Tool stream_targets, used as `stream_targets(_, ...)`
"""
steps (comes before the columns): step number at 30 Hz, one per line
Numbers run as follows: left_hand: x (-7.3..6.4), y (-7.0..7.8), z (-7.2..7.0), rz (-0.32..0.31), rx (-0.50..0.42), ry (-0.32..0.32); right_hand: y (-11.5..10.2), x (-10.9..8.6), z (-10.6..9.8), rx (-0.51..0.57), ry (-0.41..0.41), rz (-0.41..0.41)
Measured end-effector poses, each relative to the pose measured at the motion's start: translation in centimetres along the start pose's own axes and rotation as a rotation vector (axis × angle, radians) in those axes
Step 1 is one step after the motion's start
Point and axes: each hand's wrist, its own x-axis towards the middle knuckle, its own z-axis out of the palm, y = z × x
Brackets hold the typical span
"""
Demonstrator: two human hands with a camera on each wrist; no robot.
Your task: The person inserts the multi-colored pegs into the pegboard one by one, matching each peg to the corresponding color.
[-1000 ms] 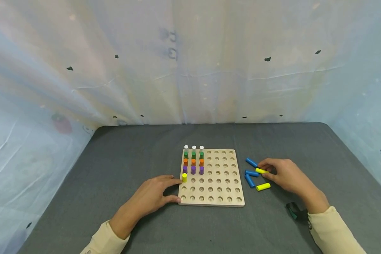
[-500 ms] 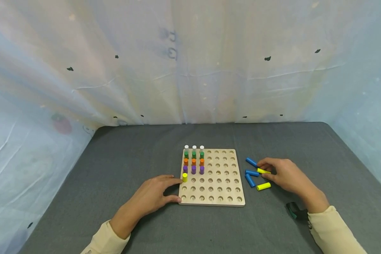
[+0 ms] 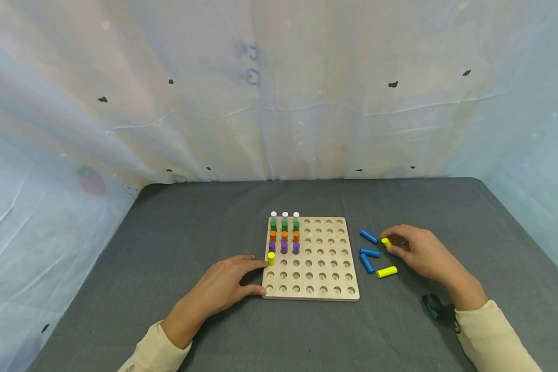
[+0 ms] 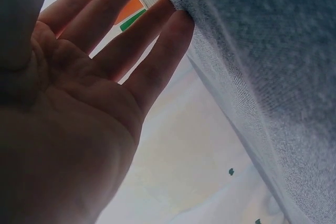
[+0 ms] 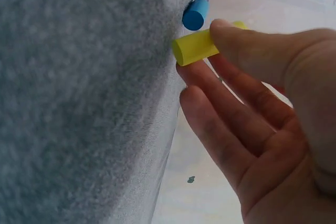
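My right hand pinches a yellow peg between thumb and fingers, just right of the loose pegs. The left hand, fingers extended, touches the left edge of a wooden pegboard. Upright at the board's left side are rows of white pegs, green pegs, orange pegs and purple pegs, three in each. One yellow peg stands in front of the purple row. In the left wrist view, the fingers hide most of the board.
Right of the board lie three blue pegs and a second loose yellow peg. A dark strap-like object is by the right wrist. Grey cloth covers the table, and a pale curtain rises behind it.
My right hand has picked the upper yellow peg up off the table, tilting it and lifting it slightly. The left hand stays at the board's edge.
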Motion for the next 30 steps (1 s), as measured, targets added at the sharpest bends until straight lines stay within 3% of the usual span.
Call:
stream_targets(5, 0.0, 0.2, -0.1, 0.011, -0.002, 0.001, -0.5, -0.1, -0.4, -0.015, 0.025, 0.002)
stream_targets(14, 0.1, 0.3, 0.0, 0.032, -0.015, 0.016, -3.4, 0.3, -0.7, 0.012, 0.073, -0.090)
stream_targets(22, -0.1, 0.2, 0.2, 0.014, -0.014, 0.004, -7.5, 1.6, 0.9, 0.080, 0.060, -0.201)
stream_targets(30, -0.2, 0.0, -0.1, 0.049, -0.011, 0.022, -10.9, 3.3, 2.2, 0.117, -0.002, -0.259)
